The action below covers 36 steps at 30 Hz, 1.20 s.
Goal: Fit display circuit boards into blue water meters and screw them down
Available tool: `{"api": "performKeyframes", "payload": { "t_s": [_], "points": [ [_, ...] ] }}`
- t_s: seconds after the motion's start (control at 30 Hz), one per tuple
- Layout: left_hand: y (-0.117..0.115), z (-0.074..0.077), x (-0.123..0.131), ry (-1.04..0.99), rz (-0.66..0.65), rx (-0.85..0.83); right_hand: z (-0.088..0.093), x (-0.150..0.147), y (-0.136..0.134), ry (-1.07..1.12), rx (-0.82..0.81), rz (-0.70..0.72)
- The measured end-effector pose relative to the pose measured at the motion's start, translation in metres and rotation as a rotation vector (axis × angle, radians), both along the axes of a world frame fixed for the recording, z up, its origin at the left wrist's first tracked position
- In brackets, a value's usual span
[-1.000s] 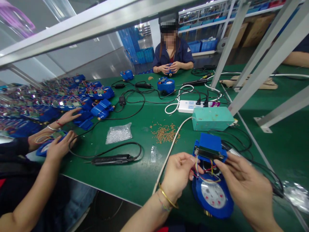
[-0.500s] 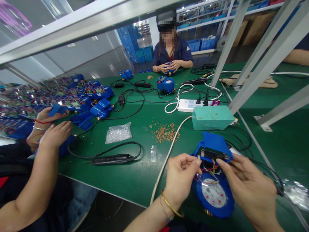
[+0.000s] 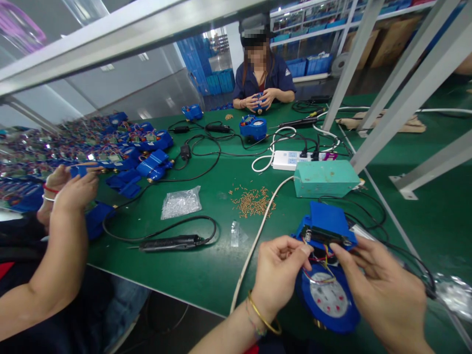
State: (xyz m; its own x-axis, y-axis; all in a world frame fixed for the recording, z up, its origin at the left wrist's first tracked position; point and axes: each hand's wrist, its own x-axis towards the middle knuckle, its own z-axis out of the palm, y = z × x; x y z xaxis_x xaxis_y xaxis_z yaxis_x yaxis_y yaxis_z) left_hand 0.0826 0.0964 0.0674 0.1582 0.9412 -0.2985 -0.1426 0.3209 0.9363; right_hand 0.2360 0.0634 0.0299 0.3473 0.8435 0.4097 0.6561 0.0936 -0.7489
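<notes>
A blue water meter (image 3: 330, 297) with a round white dial sits at the table's near right edge. Its blue box-shaped housing (image 3: 328, 221) is tipped up behind the dial, showing a coil spring and a dark inside. Thin coloured wires (image 3: 324, 275) run between housing and dial. My left hand (image 3: 280, 270), with a gold bangle at the wrist, pinches the wires at the housing's left side. My right hand (image 3: 383, 285) grips the housing from the right, its thumb on the lower edge near the wires.
Loose brass-coloured screws (image 3: 254, 201), a bag of small clear parts (image 3: 180, 202) and a black electric screwdriver (image 3: 171, 243) lie to the left. A green metal box (image 3: 326, 178) and power strip (image 3: 291, 160) stand behind. Co-workers sit opposite and at left, near many blue meters (image 3: 121, 142).
My hands and the meter have barely shifted. The co-worker at left has drawn both hands together around a blue part, farther left than before.
</notes>
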Motion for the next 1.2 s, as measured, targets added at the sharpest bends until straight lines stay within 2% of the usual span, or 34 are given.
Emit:
{"api": "performKeyframes", "payload": {
  "t_s": [0.13,0.37,0.57,0.97,1.2],
  "points": [
    [0.002,-0.004,-0.005,0.003,-0.029,0.01,0.004,0.0,0.0,0.013,-0.007,-0.002],
    [0.002,-0.009,-0.006,0.019,0.02,0.059,0.007,-0.003,0.003,0.257,-0.051,0.047],
    [0.002,-0.012,-0.006,0.034,0.025,0.073,0.01,-0.006,0.006,0.33,-0.054,0.042],
    [0.001,-0.006,-0.003,0.071,0.057,0.077,0.013,-0.007,0.009,0.491,-0.089,0.057],
    [0.003,-0.013,-0.006,0.085,0.003,0.07,0.012,-0.003,0.008,0.598,-0.151,0.059]
  ]
}}
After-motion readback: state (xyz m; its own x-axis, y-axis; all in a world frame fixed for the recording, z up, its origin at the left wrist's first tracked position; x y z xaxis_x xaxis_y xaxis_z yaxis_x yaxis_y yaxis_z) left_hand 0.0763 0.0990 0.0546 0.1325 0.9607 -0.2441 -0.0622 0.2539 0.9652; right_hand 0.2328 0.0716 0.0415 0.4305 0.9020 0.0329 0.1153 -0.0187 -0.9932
